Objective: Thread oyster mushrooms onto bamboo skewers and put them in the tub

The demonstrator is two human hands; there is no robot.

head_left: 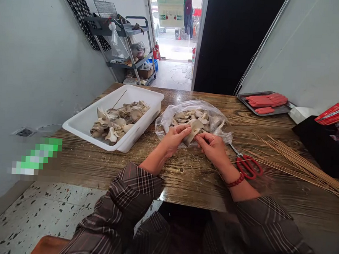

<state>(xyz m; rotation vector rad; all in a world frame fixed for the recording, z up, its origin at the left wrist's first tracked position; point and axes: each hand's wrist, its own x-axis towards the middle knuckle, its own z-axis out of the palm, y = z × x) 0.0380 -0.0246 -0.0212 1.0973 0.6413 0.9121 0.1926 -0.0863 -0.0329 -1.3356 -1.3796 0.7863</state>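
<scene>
Grey-beige mushroom piece between both hands, fingertips pinching it, above plastic bag

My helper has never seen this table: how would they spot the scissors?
On the brown wooden table, look between the right hand and the thin tan sticks. The metal scissors lie there, their looped red handles unlike the straight sticks beside them.

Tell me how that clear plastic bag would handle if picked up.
The plastic bag would probably sag and fold, its thin film being crumpled. Its open top suggests the mushroom pieces could spill if tipped. Those thin pieces look fairly light for their bulk.
</scene>
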